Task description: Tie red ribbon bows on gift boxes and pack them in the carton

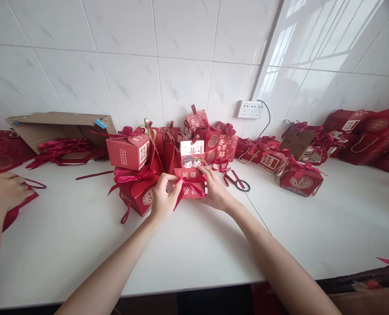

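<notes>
In the middle of the head view a small red gift box (189,173) with a white printed upper panel is held above the table. A dark red ribbon bow (194,185) crosses its front. My left hand (166,194) pinches the ribbon at the bow's left side, thumb and fingertips together. Along the box's right edge my right hand (215,189) grips it, thumb in front and the other fingers largely hidden behind. Directly left of my left hand sits a red box with a round gold emblem (140,192), with another red box (127,152) on top.
Many red gift boxes (210,138) crowd the back of the white table (214,253). A cardboard box (63,120) with ribbons stands left. Scissors (242,185) lie right of my hands. Another person's hand (8,190) holds a red item at far left.
</notes>
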Demonstrator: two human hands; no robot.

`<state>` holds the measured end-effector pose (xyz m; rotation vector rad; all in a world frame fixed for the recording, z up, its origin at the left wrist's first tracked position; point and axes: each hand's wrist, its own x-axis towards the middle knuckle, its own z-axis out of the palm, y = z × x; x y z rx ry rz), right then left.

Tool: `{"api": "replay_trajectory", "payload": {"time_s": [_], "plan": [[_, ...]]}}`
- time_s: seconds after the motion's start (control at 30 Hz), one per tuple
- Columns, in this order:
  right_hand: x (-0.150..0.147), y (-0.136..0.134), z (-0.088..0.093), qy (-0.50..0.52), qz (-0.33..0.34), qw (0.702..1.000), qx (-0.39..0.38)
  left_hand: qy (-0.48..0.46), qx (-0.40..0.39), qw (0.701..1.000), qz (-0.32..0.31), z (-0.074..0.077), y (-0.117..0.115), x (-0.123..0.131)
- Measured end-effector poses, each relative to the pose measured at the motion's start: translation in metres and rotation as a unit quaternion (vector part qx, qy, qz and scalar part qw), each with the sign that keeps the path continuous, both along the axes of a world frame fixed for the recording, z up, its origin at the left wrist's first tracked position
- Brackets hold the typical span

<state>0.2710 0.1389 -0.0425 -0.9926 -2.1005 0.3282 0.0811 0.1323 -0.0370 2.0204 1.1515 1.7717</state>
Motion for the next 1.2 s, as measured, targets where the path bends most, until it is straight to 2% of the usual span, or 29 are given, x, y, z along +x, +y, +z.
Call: {"api": "replay_trajectory", "payload": {"time_s": [0.13,0.3,0.47,0.73,1.0,1.2], "plan": [[-0.003,0.001,-0.004,0.014,0.008,1.000,0.013,0.104,0.167,0.980,0.017,-0.004,-0.006,0.004],[-0.010,-0.001,-0.009,0.020,0.005,0.999,0.047,0.154,0.264,0.952,0.024,-0.006,-0.012,0.009],[-0.016,-0.004,-0.009,0.017,-0.019,0.994,0.109,0.151,0.305,0.940,0.019,-0.001,-0.015,0.006],[-0.024,-0.021,0.005,0.038,-0.091,0.967,0.235,0.177,0.404,0.898,-0.004,0.022,-0.033,0.001],[-0.031,-0.034,0.013,0.068,-0.106,0.946,0.299,0.202,0.417,0.886,-0.011,0.031,-0.048,0.000],[-0.032,-0.037,0.017,0.064,-0.115,0.941,0.310,0.192,0.418,0.888,-0.024,0.033,-0.053,0.000]]}}
